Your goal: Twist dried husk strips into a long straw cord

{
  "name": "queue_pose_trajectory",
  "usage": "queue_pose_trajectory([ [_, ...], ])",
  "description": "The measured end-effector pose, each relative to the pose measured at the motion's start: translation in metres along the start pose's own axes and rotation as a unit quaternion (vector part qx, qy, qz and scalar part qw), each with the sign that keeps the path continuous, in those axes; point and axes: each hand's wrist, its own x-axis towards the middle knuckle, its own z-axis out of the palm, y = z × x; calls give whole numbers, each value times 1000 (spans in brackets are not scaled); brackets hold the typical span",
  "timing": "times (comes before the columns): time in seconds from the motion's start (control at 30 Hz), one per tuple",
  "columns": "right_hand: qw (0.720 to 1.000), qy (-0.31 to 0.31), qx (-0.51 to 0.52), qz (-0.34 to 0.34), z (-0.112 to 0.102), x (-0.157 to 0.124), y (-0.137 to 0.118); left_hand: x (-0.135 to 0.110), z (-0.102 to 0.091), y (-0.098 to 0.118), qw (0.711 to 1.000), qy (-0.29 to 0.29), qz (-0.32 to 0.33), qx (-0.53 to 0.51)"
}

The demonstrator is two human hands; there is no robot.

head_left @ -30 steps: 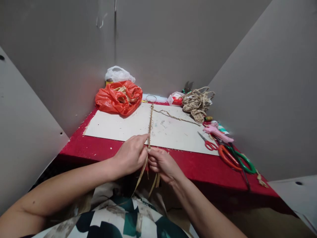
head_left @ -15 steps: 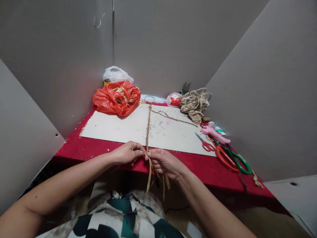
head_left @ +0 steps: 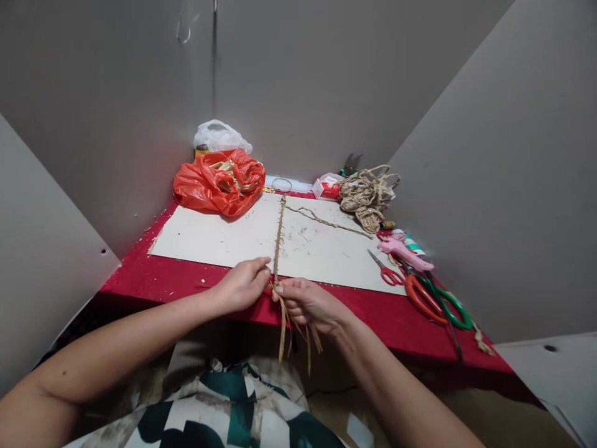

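Note:
A thin braided straw cord (head_left: 279,231) runs taut from the back of the white board (head_left: 219,236) toward me. My left hand (head_left: 241,287) pinches the cord's near end at the red table's front edge. My right hand (head_left: 310,303) is closed on the loose flat straw strips (head_left: 282,333) that hang down from the same spot over my lap. Both hands meet, fingertips almost touching.
An orange plastic bag (head_left: 217,182) of straw and a white bag (head_left: 221,136) sit at the back left. A tangle of rope (head_left: 367,194) lies back right. Small red scissors (head_left: 387,270), a pink glue gun (head_left: 405,251) and large orange and green scissors (head_left: 438,299) line the right edge. Grey panels wall in the red table (head_left: 382,317).
The loose strips swung from my left side to hang straight below my right hand. My left hand first dropped flatter, then rose slightly, its fingers now pinching the cord from the left.

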Motion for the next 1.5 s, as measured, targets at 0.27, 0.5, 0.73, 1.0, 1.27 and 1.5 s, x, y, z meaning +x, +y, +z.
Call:
queue_pose_trajectory([
  [0.27,999,-11,-46,12,-6,0,-2,7,15,-6,968,-117,-99,-197],
  [0.5,954,66,-281,-79,2,-5,-10,6,5,-1,938,-183,-162,-245],
  [0.73,871,125,-455,-136,6,-13,-15,8,10,-2,893,-201,-224,-333],
  [1.0,845,131,-503,-126,4,-27,-19,6,19,2,945,-124,-180,-244],
  [1.27,837,189,-483,-176,21,-32,5,4,34,-7,950,-95,-115,-273],
  [1.5,792,297,-504,-174,38,-24,35,-5,38,8,905,-76,-187,-375],
])
